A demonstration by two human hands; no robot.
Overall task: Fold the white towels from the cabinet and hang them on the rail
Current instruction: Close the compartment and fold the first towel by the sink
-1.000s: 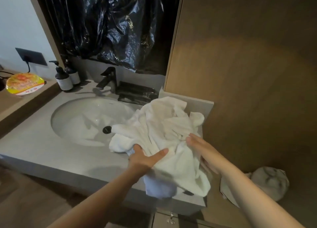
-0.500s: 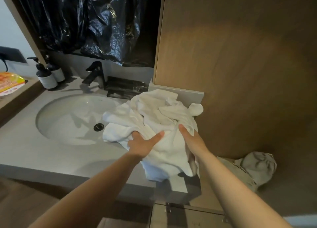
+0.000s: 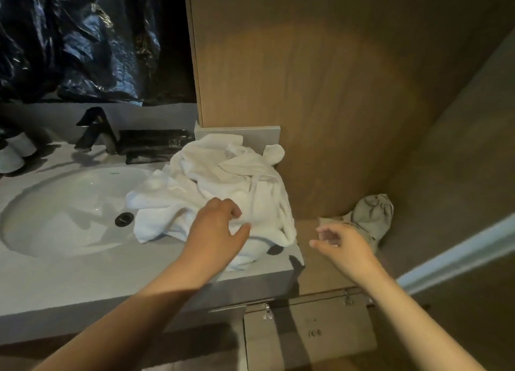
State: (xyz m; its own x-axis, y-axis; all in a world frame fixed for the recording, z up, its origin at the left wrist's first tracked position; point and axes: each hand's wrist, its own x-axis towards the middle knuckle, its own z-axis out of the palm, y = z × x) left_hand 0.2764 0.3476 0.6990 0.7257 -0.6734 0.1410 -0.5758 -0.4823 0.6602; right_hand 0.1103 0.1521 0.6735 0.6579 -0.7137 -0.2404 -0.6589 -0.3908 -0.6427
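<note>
A crumpled heap of soft white terry towels (image 3: 223,192) is piled on the grey stone counter (image 3: 69,276) beside the basin. It is touched by the curled left hand (image 3: 217,225); nothing is held by the loosely spread right hand (image 3: 342,242). Limp, light cloth is judged best taken at a corner.

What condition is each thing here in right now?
White towels: crumpled heap on the counter, unfolded.
Left hand: resting on the heap.
Right hand: open, holding nothing.
Grey cloth: bunched in the cabinet.
Sink: empty.
Faucet: off.
</note>
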